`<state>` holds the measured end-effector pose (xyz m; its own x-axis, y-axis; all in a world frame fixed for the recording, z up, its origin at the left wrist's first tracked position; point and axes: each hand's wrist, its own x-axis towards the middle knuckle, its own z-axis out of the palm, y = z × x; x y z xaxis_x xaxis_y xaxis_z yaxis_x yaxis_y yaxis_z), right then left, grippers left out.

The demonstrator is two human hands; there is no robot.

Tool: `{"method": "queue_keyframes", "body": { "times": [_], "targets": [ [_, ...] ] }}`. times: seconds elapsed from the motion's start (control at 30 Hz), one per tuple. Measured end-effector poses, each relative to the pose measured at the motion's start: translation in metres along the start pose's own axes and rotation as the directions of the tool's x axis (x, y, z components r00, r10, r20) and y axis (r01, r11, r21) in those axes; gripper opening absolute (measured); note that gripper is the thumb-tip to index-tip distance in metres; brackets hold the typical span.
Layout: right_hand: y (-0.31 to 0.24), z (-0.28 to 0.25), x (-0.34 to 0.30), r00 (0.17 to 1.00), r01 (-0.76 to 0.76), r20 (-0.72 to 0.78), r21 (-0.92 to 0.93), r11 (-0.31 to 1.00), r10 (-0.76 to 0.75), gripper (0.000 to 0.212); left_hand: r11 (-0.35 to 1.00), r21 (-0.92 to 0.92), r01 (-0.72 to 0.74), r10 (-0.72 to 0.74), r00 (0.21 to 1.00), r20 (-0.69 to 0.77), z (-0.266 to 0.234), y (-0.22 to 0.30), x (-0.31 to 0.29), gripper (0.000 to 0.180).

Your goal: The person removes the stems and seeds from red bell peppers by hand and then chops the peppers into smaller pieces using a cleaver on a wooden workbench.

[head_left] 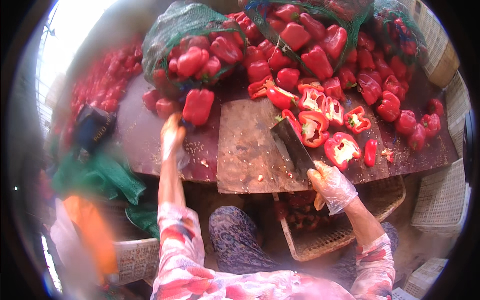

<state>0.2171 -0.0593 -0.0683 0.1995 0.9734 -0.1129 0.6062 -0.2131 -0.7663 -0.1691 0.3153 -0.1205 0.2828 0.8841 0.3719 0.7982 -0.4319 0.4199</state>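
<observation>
My right hand [330, 186], in a clear plastic glove, is closed round the handle of a cleaver [295, 146]. Its dark, broad blade points up and left over the right side of a worn wooden cutting board [245, 145]. Cut red pepper halves [314, 128] lie just beyond and right of the blade, their pale seeds and ribs showing. My left hand [172, 136], also gloved, reaches forward left of the board. Its fingertips are close to a whole red bell pepper [198, 106] and a smaller pepper [165, 107]; blur hides whether they touch either.
Green mesh sacks [185, 25] spill whole peppers across the far side of the table [140, 125]. A plastic basket [320, 250] with red and dark scraps sits below the table edge. Pale crates [442, 195] stand at right. Green netting [100, 175] hangs at left beside an orange cloth [90, 230].
</observation>
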Motion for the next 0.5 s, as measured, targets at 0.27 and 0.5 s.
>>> {"method": "queue_keyframes", "body": {
  "times": [0.27, 0.5],
  "targets": [
    [0.001, 0.005, -0.007, 0.98, -0.198, 0.015, 0.085, 0.977, 0.197, 0.026, 0.887, -0.461, 0.03, 0.031, 0.992, 0.123, -0.032, 0.061, 0.013, 0.084],
    [0.017, 0.007, -0.003, 0.99, -0.138, -0.024, 0.021, 0.99, 0.139, 0.029, 0.932, -0.295, -0.209, 0.299, 0.905, 0.302, -0.04, 0.161, 0.018, 0.073]
  ]
}}
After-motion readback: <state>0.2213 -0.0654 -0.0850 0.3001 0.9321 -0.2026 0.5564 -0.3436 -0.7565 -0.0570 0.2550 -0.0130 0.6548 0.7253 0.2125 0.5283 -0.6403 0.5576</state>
